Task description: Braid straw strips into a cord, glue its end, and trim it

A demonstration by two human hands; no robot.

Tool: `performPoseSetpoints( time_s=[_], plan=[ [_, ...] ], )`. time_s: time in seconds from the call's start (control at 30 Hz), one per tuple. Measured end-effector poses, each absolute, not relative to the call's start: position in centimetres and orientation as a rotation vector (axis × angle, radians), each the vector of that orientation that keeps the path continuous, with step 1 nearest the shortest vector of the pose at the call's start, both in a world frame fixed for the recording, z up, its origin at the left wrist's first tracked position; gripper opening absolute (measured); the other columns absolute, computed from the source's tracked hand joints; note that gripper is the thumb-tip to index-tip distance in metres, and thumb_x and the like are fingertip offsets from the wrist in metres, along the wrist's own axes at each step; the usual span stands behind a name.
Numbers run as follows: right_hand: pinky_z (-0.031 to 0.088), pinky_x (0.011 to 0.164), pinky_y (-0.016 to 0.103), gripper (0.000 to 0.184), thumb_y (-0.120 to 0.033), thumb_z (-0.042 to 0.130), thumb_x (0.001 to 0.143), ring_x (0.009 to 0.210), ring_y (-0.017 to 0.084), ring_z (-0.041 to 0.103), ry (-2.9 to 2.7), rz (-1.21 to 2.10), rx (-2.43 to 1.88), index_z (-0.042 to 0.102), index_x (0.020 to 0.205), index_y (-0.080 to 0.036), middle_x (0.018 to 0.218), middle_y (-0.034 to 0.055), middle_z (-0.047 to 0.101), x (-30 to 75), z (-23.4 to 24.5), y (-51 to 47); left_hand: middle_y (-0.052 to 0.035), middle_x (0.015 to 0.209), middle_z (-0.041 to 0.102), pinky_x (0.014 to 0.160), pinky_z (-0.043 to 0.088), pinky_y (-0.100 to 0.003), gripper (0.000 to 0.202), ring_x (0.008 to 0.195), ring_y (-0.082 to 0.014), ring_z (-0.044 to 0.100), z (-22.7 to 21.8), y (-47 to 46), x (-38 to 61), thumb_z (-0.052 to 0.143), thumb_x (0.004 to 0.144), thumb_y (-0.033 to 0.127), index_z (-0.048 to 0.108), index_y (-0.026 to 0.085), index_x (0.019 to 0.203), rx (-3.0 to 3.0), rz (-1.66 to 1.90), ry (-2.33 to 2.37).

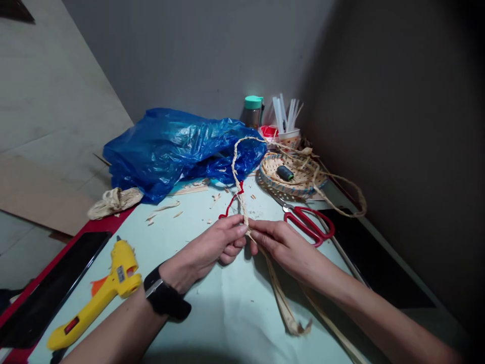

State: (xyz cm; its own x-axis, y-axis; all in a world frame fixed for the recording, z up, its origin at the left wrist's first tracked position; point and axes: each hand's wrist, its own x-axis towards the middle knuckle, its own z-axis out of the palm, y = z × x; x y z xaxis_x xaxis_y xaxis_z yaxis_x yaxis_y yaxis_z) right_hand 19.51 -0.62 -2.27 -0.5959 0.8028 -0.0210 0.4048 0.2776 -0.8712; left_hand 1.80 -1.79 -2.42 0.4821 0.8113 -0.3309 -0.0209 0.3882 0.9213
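Observation:
A braided cord of pale dried fibre (235,162) arches up from between my hands and runs back toward the basket. My left hand (227,240), with a black watch on the wrist, pinches the braid near its lower end. Close against it, my right hand (271,237) has its thumb and fingers closed on the fibre strands at the same spot. Loose, flat fibre strands (278,288) trail from the fingers toward me across the table. A red fuzzy tie (230,205) is fastened around the braid just beyond my left hand.
A yellow glue gun (113,283) lies at left and red-handled scissors (308,222) at right. Behind are a blue plastic bag (170,146), a woven basket (265,172) with a dark thread spool (285,173), a cup of white sticks (290,137) and a bottle (253,111). Fibre scraps lie about.

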Motion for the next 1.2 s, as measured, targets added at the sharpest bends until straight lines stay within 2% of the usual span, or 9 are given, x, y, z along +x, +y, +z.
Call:
performPoseSetpoints(
  time_s=[0.13,0.3,0.37,0.5,0.77,0.87,0.93,1.07,1.2],
  plan=[
    [0.033,0.06,0.025,0.021,-0.007,0.042,0.089,0.066,0.015,0.057,-2.438,0.795,-1.299,0.06,0.087,-0.017,0.078,0.003,0.066,19.3,-1.9,-1.3,0.0106,0.056,0.027,0.043,0.012,-0.022,0.012,0.047,-0.0069,0.017,-2.4,-1.9,2.0,0.05,0.089,0.025,0.042,0.021,0.081,1.125,0.671,1.017],
    [0.021,0.053,0.031,0.024,-0.008,0.043,0.087,0.066,0.021,0.063,-2.763,0.148,-1.501,0.063,0.097,-0.015,0.088,0.0107,0.067,18.8,-1.4,-2.2,0.0049,0.05,0.048,0.046,0.024,-0.02,0.019,0.047,-0.0061,0.037,-3.0,-2.5,2.7,0.055,0.083,0.018,0.049,0.017,0.065,1.301,0.763,1.213],
    [0.017,0.052,0.032,0.021,-0.008,0.043,0.086,0.065,0.022,0.063,-2.803,0.073,-1.534,0.063,0.094,-0.014,0.084,0.0111,0.068,18.6,-1.1,-2.5,0.0029,0.049,0.054,0.045,0.025,-0.02,0.022,0.044,-0.0061,0.039,-3.3,-2.7,2.9,0.054,0.083,0.019,0.05,0.017,0.061,1.319,0.78,1.273],
    [0.016,0.051,0.033,0.02,-0.009,0.042,0.087,0.06,0.023,0.064,-2.843,0.106,-1.546,0.061,0.087,-0.015,0.07,0.0093,0.068,18.0,-0.4,-3.5,0.0048,0.04,0.05,0.038,0.02,-0.022,0.022,0.034,-0.0064,0.034,-3.6,-2.8,3.1,0.052,0.084,0.023,0.052,0.018,0.062,1.26,0.789,1.315],
    [0.016,0.049,0.033,0.025,-0.008,0.046,0.085,0.059,0.019,0.064,-2.942,0.017,-1.362,0.061,0.105,-0.008,0.079,0.0136,0.07,17.3,-1.3,-4.9,0.0076,0.048,0.038,0.043,0.017,-0.021,0.018,0.043,-0.005,0.028,-3.2,-3.2,2.8,0.054,0.081,0.024,0.051,0.016,0.065,1.071,0.853,1.139],
    [0.018,0.051,0.031,0.023,-0.024,0.045,0.093,0.057,0.019,0.061,-2.822,0.183,-1.294,0.064,0.099,-0.013,0.076,0.0102,0.07,17.8,-1.2,-4.5,0.008,0.053,0.038,0.044,0.017,-0.021,0.01,0.044,-0.0045,0.027,-3.1,-3.3,2.7,0.058,0.079,0.023,0.056,0.015,0.074,1.044,0.889,1.116],
    [0.024,0.054,0.03,0.031,-0.038,0.042,0.096,0.06,0.018,0.059,-2.555,0.342,-1.336,0.064,0.088,-0.017,0.071,0.0069,0.068,18.4,-0.8,-3.7,0.008,0.056,0.039,0.044,0.016,-0.021,0.008,0.044,-0.0039,0.025,-3.0,-3.2,2.6,0.058,0.079,0.022,0.057,0.014,0.079,1.045,0.915,1.111],
    [0.035,0.066,0.028,0.028,-0.037,0.043,0.096,0.072,0.016,0.057,-2.109,0.831,-1.309,0.059,0.083,-0.018,0.08,0.004,0.066,19.1,-0.8,-1.8,0.0011,0.066,0.055,0.045,0.017,-0.022,0.009,0.046,-0.0037,0.028,-2.5,-3.3,2.6,0.053,0.083,0.019,0.058,0.012,0.08,1.108,0.924,1.076],
    [0.035,0.054,0.023,0.031,-0.04,0.036,0.098,0.057,0.011,0.046,-1.945,1.525,-1.103,0.051,0.08,-0.019,0.068,-0.0023,0.052,18.9,-2.2,-1.0,0.0008,0.066,0.056,0.048,0.024,-0.022,0.009,0.051,-0.0065,0.039,-2.2,-3.4,2.8,0.048,0.083,0.013,0.057,0.014,0.08,1.2,0.907,1.052]
  ],
)
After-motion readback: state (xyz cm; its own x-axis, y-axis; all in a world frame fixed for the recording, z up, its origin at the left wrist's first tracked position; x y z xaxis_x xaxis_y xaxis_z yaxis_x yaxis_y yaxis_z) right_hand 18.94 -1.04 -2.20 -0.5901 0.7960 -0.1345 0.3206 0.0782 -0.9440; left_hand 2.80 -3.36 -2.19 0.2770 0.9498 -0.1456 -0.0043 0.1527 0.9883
